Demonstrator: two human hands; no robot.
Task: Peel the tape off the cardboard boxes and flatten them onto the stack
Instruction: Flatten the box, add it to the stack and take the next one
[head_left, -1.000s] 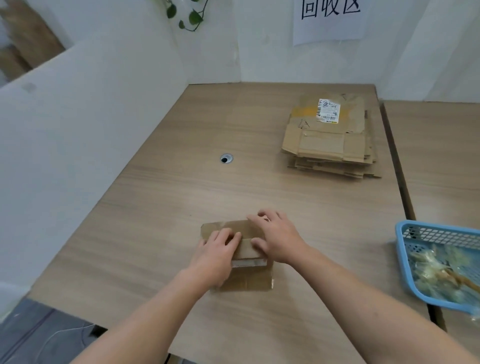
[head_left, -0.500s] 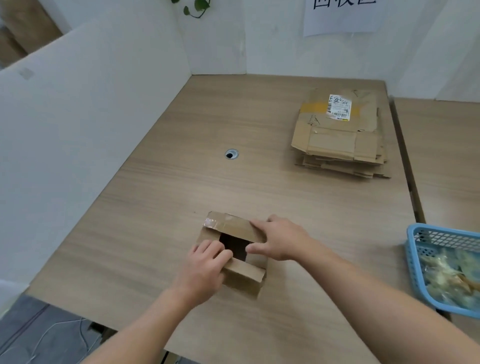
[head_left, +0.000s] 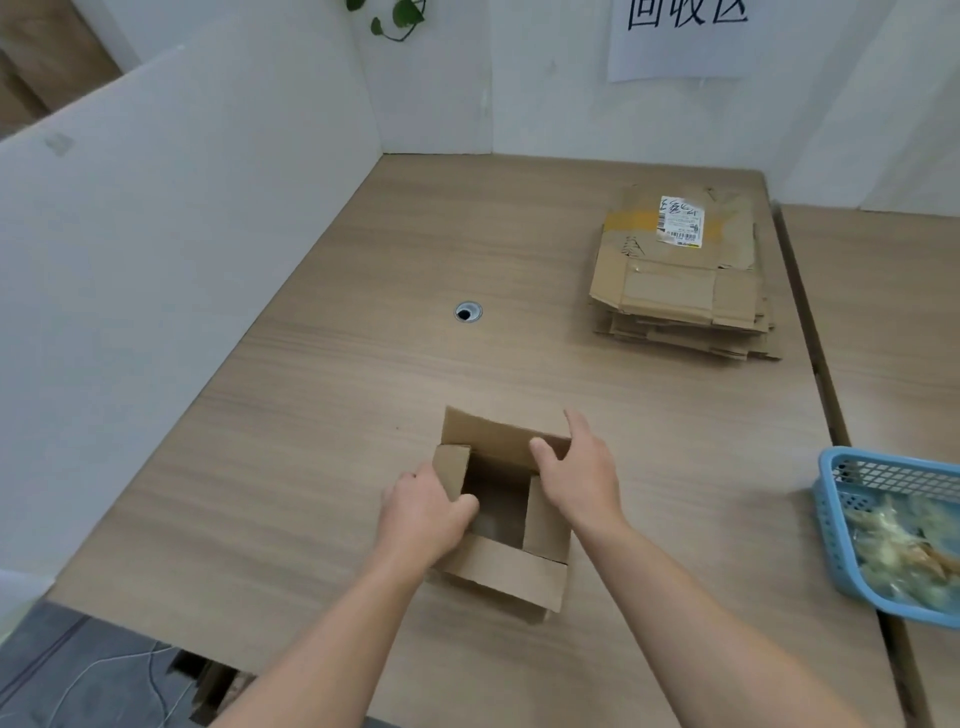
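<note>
— Cardboard box close in, near the front edge of the table. Open at the top, hollow inside.
— Hands?
— Left hand curled round the left flap, thumb hooked over the edge. Right hand pinching the far flap, thumb inside, fingers behind.
— Any tape left?
— None plain to see on top. Underside hidden, so cannot tell there.
— Which step, then?
— Looks like spreading the flaps, just ahead of flattening. Next, probably: check the bottom seam, free it if sealed, then press opposite corners together to fold the walls down.
— And after that?
— Carry across to the stack of flat boxes, well apart at the far right. Blue basket nearer, at the right edge, with crumpled clear scraps inside, likely peeled tape.
</note>
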